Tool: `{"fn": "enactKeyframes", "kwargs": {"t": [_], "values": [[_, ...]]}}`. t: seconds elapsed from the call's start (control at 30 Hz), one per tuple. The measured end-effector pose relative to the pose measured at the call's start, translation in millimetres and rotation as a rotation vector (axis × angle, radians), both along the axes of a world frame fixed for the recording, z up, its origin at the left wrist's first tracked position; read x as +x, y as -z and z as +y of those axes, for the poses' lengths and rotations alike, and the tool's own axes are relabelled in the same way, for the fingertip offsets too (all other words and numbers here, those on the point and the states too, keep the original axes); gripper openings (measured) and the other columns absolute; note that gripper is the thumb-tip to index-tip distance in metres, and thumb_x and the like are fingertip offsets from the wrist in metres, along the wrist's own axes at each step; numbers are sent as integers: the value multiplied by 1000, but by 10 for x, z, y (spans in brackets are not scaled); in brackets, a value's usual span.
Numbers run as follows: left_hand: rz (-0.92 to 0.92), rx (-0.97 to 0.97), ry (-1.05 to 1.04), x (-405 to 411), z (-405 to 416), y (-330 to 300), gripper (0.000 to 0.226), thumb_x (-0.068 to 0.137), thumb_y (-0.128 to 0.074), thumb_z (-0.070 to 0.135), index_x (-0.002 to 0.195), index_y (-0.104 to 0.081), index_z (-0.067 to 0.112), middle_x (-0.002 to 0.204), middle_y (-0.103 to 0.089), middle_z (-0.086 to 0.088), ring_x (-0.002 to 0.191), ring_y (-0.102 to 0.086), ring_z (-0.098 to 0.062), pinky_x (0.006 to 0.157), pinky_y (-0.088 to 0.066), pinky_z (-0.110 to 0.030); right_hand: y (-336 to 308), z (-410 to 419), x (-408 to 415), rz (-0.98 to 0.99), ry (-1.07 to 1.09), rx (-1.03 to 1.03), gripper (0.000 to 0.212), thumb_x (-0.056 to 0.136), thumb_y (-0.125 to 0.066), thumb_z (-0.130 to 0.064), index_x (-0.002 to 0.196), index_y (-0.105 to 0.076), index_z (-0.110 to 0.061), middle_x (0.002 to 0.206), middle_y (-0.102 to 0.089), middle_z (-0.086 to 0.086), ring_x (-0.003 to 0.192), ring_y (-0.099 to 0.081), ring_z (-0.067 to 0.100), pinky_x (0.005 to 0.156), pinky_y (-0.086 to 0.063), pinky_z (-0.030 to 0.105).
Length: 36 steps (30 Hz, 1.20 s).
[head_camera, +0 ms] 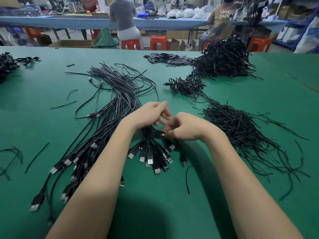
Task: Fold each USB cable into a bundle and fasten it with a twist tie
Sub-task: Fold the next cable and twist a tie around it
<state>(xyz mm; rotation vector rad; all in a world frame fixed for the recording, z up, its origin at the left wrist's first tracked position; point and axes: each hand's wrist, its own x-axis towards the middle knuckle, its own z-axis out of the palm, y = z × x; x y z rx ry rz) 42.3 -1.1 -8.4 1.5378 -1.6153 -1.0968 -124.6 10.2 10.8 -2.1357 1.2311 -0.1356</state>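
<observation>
A long sheaf of loose black USB cables (119, 94) lies across the green table (51, 121), its plugs (150, 158) fanned out toward me. My right hand (185, 127) has curled fingers and pinches the plug end of one USB cable (162, 134) just above that fan. My left hand (151, 114) hovers beside it over the sheaf with relaxed fingers, some touching the cables. A pile of black twist ties (241, 128) lies to the right of my hands. Tied cable bundles (187, 86) sit in a small heap farther back.
A big heap of bundled cables (224, 57) rises at the back right, with flat dark pieces (170, 59) beside it. More bundles (10, 63) lie at the far left. Stray ties (36, 156) are scattered on the left. People sit on red stools (158, 42) at a far bench.
</observation>
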Motion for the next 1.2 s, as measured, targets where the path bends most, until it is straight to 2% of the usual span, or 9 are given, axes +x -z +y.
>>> {"fn": "enactKeyframes", "kwargs": {"t": [0.13, 0.27, 0.47, 0.57, 0.7, 0.9, 0.97, 1.1, 1.2], "values": [[-24, 23, 51, -34, 31, -21, 49, 108, -32, 41, 99, -68, 9, 89, -76, 1, 82, -71, -12, 74, -48, -28, -62, -19, -243, -273, 58, 337, 15, 96, -67, -9, 109, -69, -4, 72, -74, 6, 51, -61, 13, 52, -52, 24], [-104, 19, 120, -42, 88, -63, 50, 106, -35, 47, 99, -72, 14, 91, -77, 5, 84, -70, -5, 79, -46, -25, -127, -128, -503, -290, 230, 180, 20, 90, -76, -26, 101, -67, -12, 65, -70, -1, 47, -49, 10, 45, -36, 24], [-147, 8, 318, -156, 166, -183, 48, 105, -41, 45, 95, -69, 8, 88, -77, -1, 90, -73, -13, 89, -46, -26, -162, -218, -618, -1034, 466, 304, 4, 96, -66, -14, 98, -69, -16, 76, -71, -3, 56, -56, 7, 47, -44, 16], [-105, -46, 323, -310, 171, -215, 42, 108, -38, 36, 90, -66, 9, 81, -74, 1, 83, -70, -12, 85, -49, -28, -129, -227, -585, -966, 442, 250, 11, 92, -73, -22, 100, -75, -15, 75, -65, -7, 63, -53, 8, 55, -48, 18], [131, -56, 238, -494, 208, -222, 42, 109, -33, 32, 81, -56, 11, 64, -53, 4, 62, -56, -14, 63, -48, -25, -90, -184, -498, -867, 388, 237, 40, 86, -73, -48, 110, -77, -16, 89, -68, -3, 76, -59, 12, 71, -53, 23], [865, 40, 72, -545, 206, -362, 37, 109, -30, 33, 81, -47, 17, 63, -39, 6, 57, -42, -11, 64, -39, -29, 35, -89, -285, -927, 154, 596, 80, 93, -19, -79, 112, -63, -14, 99, -62, 8, 109, -60, 24, 114, -42, 48], [1064, 60, 48, -464, 206, -409, 36, 109, -30, 34, 82, -46, 17, 64, -39, 6, 58, -41, -10, 64, -38, -25, 55, -71, -212, -881, 133, 577, 85, 95, -15, -76, 129, -59, -13, 112, -64, 15, 115, -62, 21, 116, -39, 47], [1344, 108, 35, -369, 210, -438, 35, 109, -32, 32, 80, -46, 16, 64, -37, 6, 56, -38, -8, 55, -41, -18, -12, -36, -202, -860, 109, 498, 91, 87, -24, -78, 131, -57, -6, 82, -74, 13, 96, -71, 22, 113, -40, 43], [1455, 154, 49, -362, 204, -450, 39, 109, -31, 33, 77, -46, 17, 59, -36, 8, 50, -35, -5, 48, -36, -15, -52, -52, -322, -835, 60, 521, 86, 88, -29, -82, 137, -54, -15, 64, -65, 8, 62, -68, 21, 75, -58, 37]]}}
